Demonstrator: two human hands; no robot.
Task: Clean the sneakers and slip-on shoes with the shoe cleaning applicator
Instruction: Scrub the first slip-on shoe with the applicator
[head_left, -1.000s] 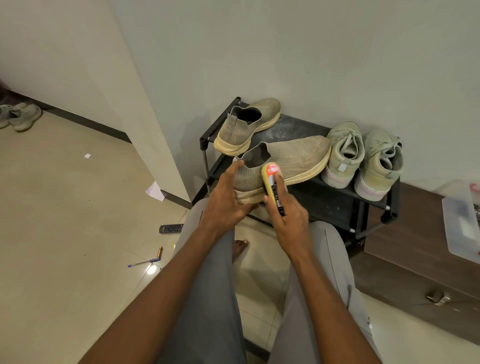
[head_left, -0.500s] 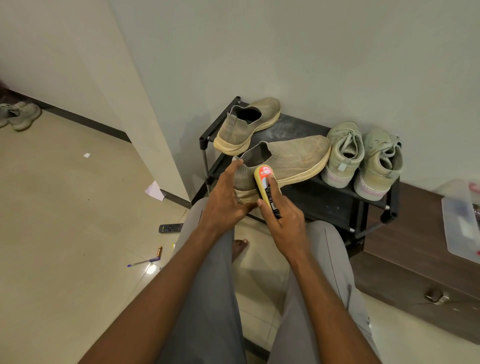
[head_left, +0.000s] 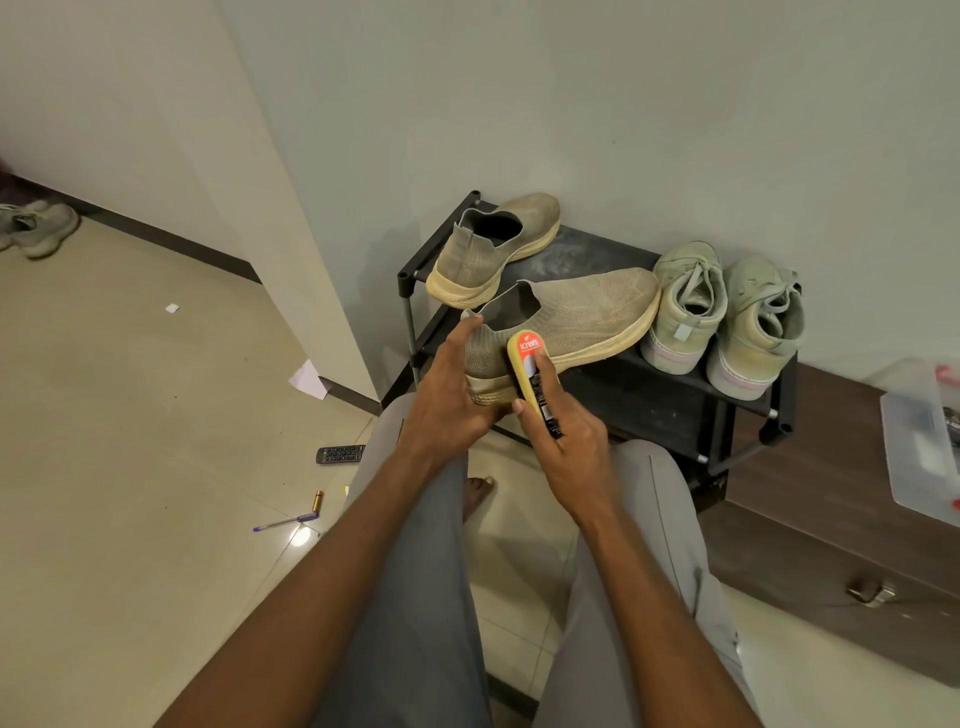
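Four shoes sit on the black shoe rack (head_left: 644, 384) against the wall, and we have our two hands on the nearest of them. That one is a tan knit slip-on shoe (head_left: 576, 317), lying along the rack's front edge with its heel toward us and its toe pointing right. Our left hand (head_left: 452, 400) holds its heel, the thumb up by the collar and the fingers (head_left: 485, 413) curled under the sole. Our right hand (head_left: 566, 441) grips the shoe cleaning applicator (head_left: 530, 374), its fingers wrapped round the dark lower body; the yellow head with the red label (the lettering is partly readable) lies against the side of the shoe just ahead of the heel.

Behind it, a second slip-on shoe (head_left: 493, 249) rests at the rack's back left corner, heel toward us. To the right stands a pair of pale green lace-up sneakers (head_left: 727, 312), side by side and touching, heels facing out, the left one just beside the toe of the held shoe.

Our legs in grey trousers (head_left: 415, 597) fill the lower frame, with a bare foot (head_left: 478, 493) on the tiled floor (head_left: 130, 441) between them. On the floor to the left lie a remote control (head_left: 340, 454), a battery (head_left: 317, 501), a pen (head_left: 285, 521) and a scrap of paper (head_left: 309, 379). A clear plastic box (head_left: 919, 441) sits on a dark wooden cabinet (head_left: 831, 519) at right.
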